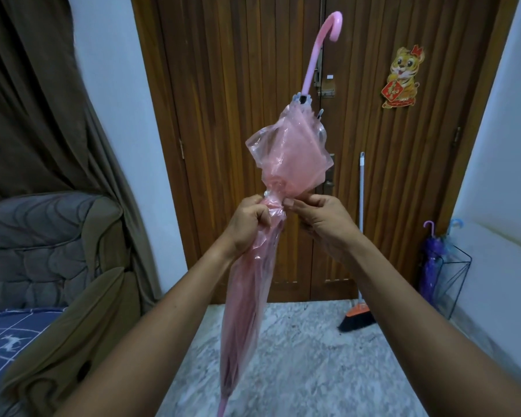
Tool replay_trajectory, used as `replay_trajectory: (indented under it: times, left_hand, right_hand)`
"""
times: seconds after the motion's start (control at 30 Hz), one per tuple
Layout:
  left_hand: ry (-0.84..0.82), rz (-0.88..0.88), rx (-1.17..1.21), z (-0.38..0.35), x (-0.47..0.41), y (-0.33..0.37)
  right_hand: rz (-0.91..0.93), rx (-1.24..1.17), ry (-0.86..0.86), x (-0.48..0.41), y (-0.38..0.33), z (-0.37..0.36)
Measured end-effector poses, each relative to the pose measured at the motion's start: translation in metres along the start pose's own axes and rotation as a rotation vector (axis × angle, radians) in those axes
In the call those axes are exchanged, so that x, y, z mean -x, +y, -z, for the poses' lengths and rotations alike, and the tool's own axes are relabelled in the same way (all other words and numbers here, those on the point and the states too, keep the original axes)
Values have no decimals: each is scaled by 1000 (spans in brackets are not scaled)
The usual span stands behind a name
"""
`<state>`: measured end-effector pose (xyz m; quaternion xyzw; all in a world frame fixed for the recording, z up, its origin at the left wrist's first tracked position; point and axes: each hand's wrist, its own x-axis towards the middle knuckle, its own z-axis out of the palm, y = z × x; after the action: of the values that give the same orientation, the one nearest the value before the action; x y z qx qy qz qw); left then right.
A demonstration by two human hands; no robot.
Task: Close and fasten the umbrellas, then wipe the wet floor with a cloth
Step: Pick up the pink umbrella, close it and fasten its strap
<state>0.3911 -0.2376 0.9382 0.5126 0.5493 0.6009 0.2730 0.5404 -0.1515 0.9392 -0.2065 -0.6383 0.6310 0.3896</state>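
Holding a pink umbrella (286, 152) in mid-air, tip end down, both hands at its waist. Left hand (247, 224) curled in a fist round the gathered canopy, squeezing the thin, glossy, see-through plastic into a tight crinkled neck. Right hand (319, 218) just beside it, thumb and fingertips pinching narrowly at the same bunched spot; whether on a strap or only on the film, cannot tell.

Above the grip: loose film billowing in crumpled, angular folds, grey rib tips poking from its edge, then a slim smooth shaft ending in a rounded pink hook handle (328, 34). Below the grip: canopy hanging between the forearms as a long, narrow, softly creased sleeve.

Behind the grip: a brown wooden door (223, 115) with vertical grooves and a glossy cartoon tiger sticker (403, 76). Below and right of the grip: a broom (357, 317) with thin pale pole, orange head and dark bristles, standing on a speckled grey marbled floor (313, 371). Further right: a black wire rack (460, 275) with a purple umbrella (430, 257) and a blue umbrella (451, 236), both furled, hooks up. Left of the grip: a quilted grey sofa (42, 251) and a heavy brown curtain (42, 100).
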Motion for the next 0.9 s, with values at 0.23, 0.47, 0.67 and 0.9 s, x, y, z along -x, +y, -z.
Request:
replay_trajectory:
  times: [0.23,0.47,0.67,0.9]
  left_hand:
    - [314,-386,-356,-10,2,-20]
    - [292,-303,-282,-5,1,-29]
    - [71,-45,112,11,0,-18]
    - [19,-9,186,13,-2,-17]
  right_hand:
    - [120,-53,275,1,3,-22]
    - [148,258,151,2,2,-22]
    - [166,259,7,7,-9,-10]
    - [99,54,96,8,7,-8]
